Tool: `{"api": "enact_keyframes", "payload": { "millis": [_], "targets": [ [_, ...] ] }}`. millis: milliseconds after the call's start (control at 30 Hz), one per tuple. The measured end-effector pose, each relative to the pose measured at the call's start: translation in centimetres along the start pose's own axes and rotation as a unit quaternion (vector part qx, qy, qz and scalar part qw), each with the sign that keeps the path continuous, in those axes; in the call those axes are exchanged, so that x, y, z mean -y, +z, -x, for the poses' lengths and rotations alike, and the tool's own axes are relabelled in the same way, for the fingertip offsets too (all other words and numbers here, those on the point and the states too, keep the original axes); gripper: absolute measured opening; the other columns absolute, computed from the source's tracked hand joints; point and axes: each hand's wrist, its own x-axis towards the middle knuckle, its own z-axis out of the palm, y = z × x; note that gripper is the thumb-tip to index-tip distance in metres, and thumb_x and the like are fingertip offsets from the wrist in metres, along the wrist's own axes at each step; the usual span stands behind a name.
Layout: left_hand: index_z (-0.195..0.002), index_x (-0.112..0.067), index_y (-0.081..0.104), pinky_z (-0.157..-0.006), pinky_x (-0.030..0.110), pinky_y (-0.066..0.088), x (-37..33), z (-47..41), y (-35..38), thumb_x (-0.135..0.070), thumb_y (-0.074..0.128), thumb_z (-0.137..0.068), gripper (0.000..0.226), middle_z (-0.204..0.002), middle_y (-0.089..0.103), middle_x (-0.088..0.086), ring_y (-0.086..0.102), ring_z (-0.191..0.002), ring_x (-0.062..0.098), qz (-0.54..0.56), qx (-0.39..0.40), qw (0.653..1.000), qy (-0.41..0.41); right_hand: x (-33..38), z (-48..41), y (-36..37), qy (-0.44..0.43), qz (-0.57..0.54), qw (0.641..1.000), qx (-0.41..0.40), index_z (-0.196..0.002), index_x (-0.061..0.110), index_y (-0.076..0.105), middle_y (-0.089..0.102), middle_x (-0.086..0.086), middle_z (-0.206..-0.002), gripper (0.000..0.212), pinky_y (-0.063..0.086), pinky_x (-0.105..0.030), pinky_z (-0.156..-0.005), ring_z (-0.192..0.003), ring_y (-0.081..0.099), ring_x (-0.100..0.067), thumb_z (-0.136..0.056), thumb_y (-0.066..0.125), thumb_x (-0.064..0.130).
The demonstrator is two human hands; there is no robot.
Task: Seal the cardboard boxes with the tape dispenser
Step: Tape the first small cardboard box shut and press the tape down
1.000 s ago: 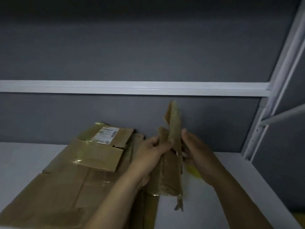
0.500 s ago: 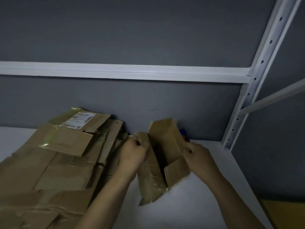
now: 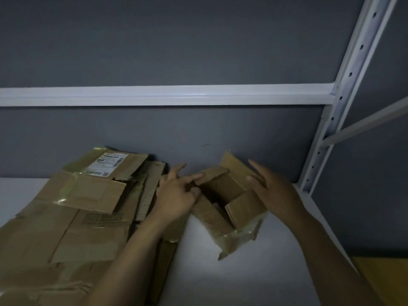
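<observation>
1. Head view, task thing: small box [image 3: 234, 195] sits on the white shelf [image 3: 254, 272], right of centre and near the far grey wall. Its top is open, its flaps are up, and it is slightly skewed. It lies just right of the flattened cardboard pile [image 3: 66, 228].
2. Head view, left hand [image 3: 176, 199]: grip clamped on the box's left wall and flap, fingers curled over the edge, thumb pinching.
3. Head view, right hand [image 3: 276, 193]: grip apart, fingers straight, palm turned to the box's right flap. Touching or just off it, cannot tell.
4. Handling, my judgement: light, looks empty, thin worn cardboard. The walls are stiff enough along the creases, but the flaps are floppy and it would crush under a hard squeeze. Old tape [image 3: 240, 237] hangs crumpled at the near corner; it is glossy, so likely slippery, and may snag.
5. Where to hold, my judgement: take the two opposite side walls low down, or press flat palms on the folded flaps. Avoid loose flap tips and tape tatters.
6. Tape dispenser not in view. Sealing is not yet begun, and the flaps need folding shut first.
7. Rest: shipping label [image 3: 108, 163] on the pile's far piece.
</observation>
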Motion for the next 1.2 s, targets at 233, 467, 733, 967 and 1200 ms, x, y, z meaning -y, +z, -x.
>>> {"api": "enact_keyframes", "payload": {
  "millis": [233,467,733,967,1200],
  "targets": [
    [-0.135,-0.035,0.052,-0.103,0.011,0.023,1.5,-1.8,-2.3,-0.090,0.050,-0.061,0.092,-0.145,0.030,-0.026,0.024,-0.135,-0.006,-0.009,0.210,0.972,0.110,-1.8,1.0,0.6,0.002,-0.030,1.000,0.007,-0.135,0.049,0.039,0.055,0.025,-0.124,0.066,0.046,-0.034,-0.097,-0.115,0.053,-0.004,-0.077,0.070,0.052],
    [-0.137,-0.020,0.051,-0.086,0.006,0.039,0.9,-3.6,-3.1,-0.074,0.068,-0.059,0.096,-0.134,0.053,-0.011,0.050,-0.115,-0.003,-0.042,0.164,0.973,0.159,-2.2,0.6,1.1,0.006,0.011,1.000,-0.006,-0.130,0.044,0.044,0.060,0.016,-0.116,0.055,0.050,-0.035,-0.084,-0.101,0.059,-0.011,-0.081,0.070,0.044],
    [-0.141,-0.027,0.036,-0.076,0.021,0.044,0.6,-3.3,1.5,-0.049,0.077,-0.075,0.081,-0.117,0.050,-0.005,0.054,-0.098,0.009,0.017,0.027,0.996,0.083,-1.2,2.2,1.1,0.000,-0.204,0.979,-0.018,-0.107,0.045,0.059,0.064,0.020,-0.109,0.015,0.047,-0.016,-0.082,-0.099,0.059,0.007,-0.094,0.051,0.042],
    [-0.149,-0.036,0.028,-0.100,0.027,0.038,0.8,-1.9,2.6,-0.042,0.068,-0.087,0.074,-0.138,0.039,0.001,0.047,-0.124,0.017,0.007,-0.005,0.999,0.051,-1.9,4.0,1.8,-0.059,-0.016,0.989,0.135,-0.126,0.063,0.039,0.012,0.035,-0.149,0.074,0.030,-0.026,-0.107,-0.133,0.021,0.011,-0.058,0.066,0.075],
    [-0.149,-0.034,0.034,-0.105,0.022,0.033,1.4,1.4,1.9,-0.055,0.063,-0.085,0.073,-0.144,0.039,0.000,0.041,-0.132,0.015,-0.049,0.054,0.994,0.082,-4.2,4.2,3.6,-0.073,-0.042,0.984,0.160,-0.116,0.070,0.038,0.007,0.022,-0.156,0.066,0.036,-0.035,-0.111,-0.139,0.019,0.002,-0.062,0.068,0.051]
  ]
}}
